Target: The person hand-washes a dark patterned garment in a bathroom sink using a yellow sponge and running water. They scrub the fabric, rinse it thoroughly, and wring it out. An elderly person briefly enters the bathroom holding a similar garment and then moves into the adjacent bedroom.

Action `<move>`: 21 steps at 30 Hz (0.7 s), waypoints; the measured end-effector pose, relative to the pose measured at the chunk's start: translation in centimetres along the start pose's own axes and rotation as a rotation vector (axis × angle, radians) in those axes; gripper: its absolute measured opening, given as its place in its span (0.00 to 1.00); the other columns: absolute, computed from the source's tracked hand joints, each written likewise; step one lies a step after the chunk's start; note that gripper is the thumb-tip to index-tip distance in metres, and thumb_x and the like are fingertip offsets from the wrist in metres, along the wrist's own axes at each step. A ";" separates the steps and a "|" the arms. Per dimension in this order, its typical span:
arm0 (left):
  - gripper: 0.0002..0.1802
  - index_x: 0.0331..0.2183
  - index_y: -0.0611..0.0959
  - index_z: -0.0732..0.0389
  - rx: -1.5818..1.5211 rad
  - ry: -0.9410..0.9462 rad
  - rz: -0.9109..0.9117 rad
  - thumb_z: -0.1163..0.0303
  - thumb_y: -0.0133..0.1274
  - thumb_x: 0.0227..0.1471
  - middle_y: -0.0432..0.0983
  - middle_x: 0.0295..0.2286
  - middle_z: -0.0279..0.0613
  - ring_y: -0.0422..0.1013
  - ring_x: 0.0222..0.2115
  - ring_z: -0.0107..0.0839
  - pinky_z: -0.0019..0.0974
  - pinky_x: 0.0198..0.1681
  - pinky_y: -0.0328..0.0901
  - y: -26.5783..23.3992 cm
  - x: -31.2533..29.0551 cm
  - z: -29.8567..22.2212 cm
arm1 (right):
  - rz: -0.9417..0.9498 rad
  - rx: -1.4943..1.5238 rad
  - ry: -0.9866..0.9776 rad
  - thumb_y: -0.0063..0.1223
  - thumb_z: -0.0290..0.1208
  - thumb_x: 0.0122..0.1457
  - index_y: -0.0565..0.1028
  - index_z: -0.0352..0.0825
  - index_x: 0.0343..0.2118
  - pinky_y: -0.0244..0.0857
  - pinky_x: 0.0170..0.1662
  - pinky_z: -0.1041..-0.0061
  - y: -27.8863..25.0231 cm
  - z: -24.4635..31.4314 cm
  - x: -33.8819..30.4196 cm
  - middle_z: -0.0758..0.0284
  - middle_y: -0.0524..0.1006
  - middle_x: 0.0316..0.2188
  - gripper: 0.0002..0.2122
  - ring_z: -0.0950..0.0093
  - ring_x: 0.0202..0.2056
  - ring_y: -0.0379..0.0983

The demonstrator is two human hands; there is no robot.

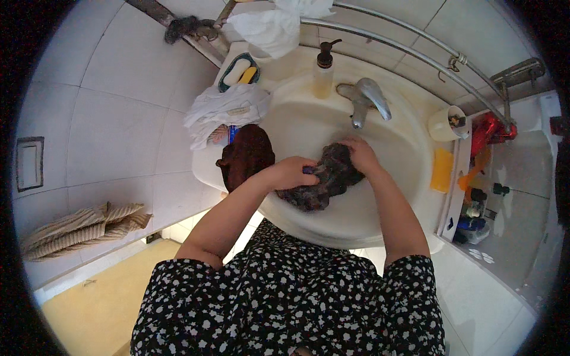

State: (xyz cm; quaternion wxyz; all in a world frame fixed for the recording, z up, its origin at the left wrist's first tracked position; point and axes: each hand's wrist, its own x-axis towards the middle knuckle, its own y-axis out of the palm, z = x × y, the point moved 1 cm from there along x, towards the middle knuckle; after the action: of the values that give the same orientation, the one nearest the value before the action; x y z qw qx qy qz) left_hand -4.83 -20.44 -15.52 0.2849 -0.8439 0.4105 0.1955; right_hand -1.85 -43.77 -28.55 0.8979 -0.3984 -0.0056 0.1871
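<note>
A dark wet cloth (320,191) lies bunched up inside the white washbasin (392,207). My left hand (292,173) grips its left part with the fingers closed, and a small dark blue patch shows at the fingertips; I cannot make out what it is. On the cloth's upper right end is my right hand (360,154), its fingers curled around the fabric. Just behind the hands stands the chrome faucet (365,101). A dark maroon cloth (249,155) is heaped on the basin's left rim, beside my left forearm.
White cloth (228,110) and a dish with soap bars (239,72) sit on the left ledge. At the back is a pump bottle (323,74). A white mug (446,123) and yellow block (442,170) line the right rim. Metal rails (409,50) cross above.
</note>
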 end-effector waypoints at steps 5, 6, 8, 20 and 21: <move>0.21 0.38 0.77 0.66 -0.568 -0.076 -0.115 0.63 0.54 0.42 0.76 0.31 0.41 0.71 0.32 0.26 0.29 0.38 0.64 -1.9 -5.5 -2.1 | 0.327 0.015 0.080 0.43 0.21 0.50 0.75 0.36 0.34 0.65 0.38 0.70 -1.3 3.8 -0.8 0.59 0.74 0.34 0.10 0.61 0.33 0.71; 0.22 0.39 0.76 0.67 -0.659 -0.049 -0.101 0.65 0.54 0.41 0.76 0.32 0.41 0.71 0.32 0.26 0.29 0.39 0.64 -2.3 -6.3 -2.2 | 0.479 0.005 0.109 0.43 0.21 0.50 0.75 0.35 0.33 0.67 0.36 0.70 -2.2 5.4 -1.5 0.59 0.74 0.32 0.10 0.61 0.30 0.72; 0.24 0.43 0.73 0.67 -0.839 0.012 -0.069 0.68 0.54 0.41 0.75 0.33 0.39 0.71 0.33 0.26 0.28 0.39 0.65 -3.1 -7.4 -2.6 | 0.588 0.194 0.169 0.44 0.20 0.49 0.75 0.35 0.32 0.67 0.32 0.69 0.6 2.3 -2.1 0.60 0.74 0.29 0.09 0.62 0.25 0.72; 0.23 0.43 0.72 0.65 -1.345 -0.009 -0.237 0.66 0.51 0.44 0.74 0.37 0.44 0.71 0.35 0.35 0.37 0.41 0.66 -2.4 -9.2 -2.7 | -0.208 -0.168 0.091 0.50 0.23 0.47 0.72 0.36 0.40 0.61 0.48 0.67 3.3 1.5 0.8 0.62 0.67 0.46 0.14 0.61 0.45 0.64; 0.23 0.43 0.72 0.65 -1.408 0.017 -0.262 0.65 0.51 0.44 0.73 0.37 0.45 0.71 0.36 0.37 0.39 0.41 0.66 -2.6 -9.6 -3.1 | -0.193 -0.117 0.169 0.50 0.23 0.47 0.72 0.35 0.39 0.61 0.47 0.67 3.6 1.2 0.9 0.62 0.68 0.45 0.14 0.61 0.45 0.65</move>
State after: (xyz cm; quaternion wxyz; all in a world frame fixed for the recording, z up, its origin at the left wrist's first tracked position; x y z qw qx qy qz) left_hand -8.06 -15.58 -6.92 -0.3094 -0.8712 0.0842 0.3717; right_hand -2.38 -40.40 -30.45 0.8844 -0.4618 0.0207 0.0652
